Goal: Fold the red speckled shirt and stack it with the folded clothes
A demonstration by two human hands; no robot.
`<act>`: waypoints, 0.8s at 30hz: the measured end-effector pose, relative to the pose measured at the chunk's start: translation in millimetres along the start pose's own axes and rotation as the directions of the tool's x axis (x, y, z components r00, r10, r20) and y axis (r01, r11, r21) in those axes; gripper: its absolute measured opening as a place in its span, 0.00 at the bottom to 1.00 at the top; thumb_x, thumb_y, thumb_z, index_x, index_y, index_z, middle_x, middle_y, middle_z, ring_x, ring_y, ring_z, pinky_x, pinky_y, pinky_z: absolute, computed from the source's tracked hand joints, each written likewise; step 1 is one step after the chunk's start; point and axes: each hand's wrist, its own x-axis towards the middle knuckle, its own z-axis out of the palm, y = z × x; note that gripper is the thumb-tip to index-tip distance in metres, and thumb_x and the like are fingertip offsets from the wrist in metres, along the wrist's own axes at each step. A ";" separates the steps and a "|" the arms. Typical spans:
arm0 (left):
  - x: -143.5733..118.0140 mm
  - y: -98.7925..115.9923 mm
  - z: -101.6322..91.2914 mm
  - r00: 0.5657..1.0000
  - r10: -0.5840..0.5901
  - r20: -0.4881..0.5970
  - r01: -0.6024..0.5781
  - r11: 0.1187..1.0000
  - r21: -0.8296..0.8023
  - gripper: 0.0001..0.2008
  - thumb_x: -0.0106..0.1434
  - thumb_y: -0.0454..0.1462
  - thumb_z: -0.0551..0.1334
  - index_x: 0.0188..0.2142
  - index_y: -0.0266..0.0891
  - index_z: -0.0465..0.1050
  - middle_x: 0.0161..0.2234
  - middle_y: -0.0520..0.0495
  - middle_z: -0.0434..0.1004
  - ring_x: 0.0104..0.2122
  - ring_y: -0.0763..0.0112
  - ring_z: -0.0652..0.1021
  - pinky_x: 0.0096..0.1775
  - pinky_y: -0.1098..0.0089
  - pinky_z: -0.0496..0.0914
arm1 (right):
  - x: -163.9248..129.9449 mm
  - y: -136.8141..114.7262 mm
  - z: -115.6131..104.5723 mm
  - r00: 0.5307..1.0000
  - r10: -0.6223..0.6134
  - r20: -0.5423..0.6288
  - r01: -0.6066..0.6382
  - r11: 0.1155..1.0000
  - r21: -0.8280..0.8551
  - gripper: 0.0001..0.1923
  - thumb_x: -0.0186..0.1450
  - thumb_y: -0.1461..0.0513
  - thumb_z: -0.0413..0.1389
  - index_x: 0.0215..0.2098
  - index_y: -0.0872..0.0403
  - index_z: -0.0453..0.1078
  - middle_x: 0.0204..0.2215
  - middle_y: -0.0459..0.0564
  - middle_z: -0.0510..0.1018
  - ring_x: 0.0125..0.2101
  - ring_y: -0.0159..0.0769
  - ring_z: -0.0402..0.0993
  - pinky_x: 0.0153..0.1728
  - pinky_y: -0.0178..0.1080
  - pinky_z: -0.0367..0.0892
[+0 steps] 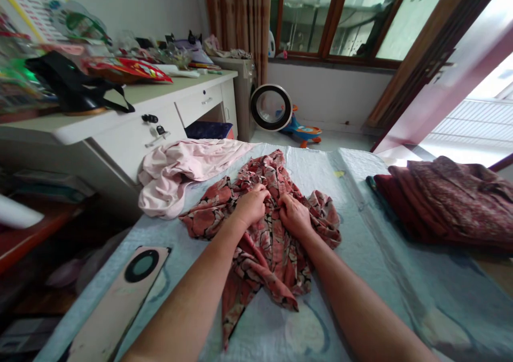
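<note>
A crumpled red floral garment [276, 249] lies in the middle of a pale blue bed cover [368, 228]. My left hand [251, 204] is closed on a bunch of its fabric near the middle. My right hand [294, 212] grips the same garment just to the right, the two hands almost touching. Both forearms reach in from the bottom edge. A pale pink garment [184, 169] lies heaped at the bed's far left corner, apart from my hands.
A stack of dark red folded clothes [444, 201] sits at the right of the bed. A phone [120, 303] lies face down at the near left. A cluttered white desk [132, 121] stands to the left. A washing machine [272, 108] and toy car [304, 131] stand beyond the bed.
</note>
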 end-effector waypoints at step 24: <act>8.9 -2.3 33.4 0.954 -0.248 -0.170 0.064 0.720 -0.691 0.07 0.57 0.37 0.62 0.35 0.37 0.75 0.28 0.51 0.78 0.28 0.71 0.75 0.33 0.73 0.68 | 1.0 -3.3 -6.5 0.942 -0.230 -0.246 0.292 0.921 0.258 0.10 0.68 0.68 0.49 0.40 0.50 0.70 0.38 0.50 0.74 0.43 0.40 0.69 0.46 0.42 0.67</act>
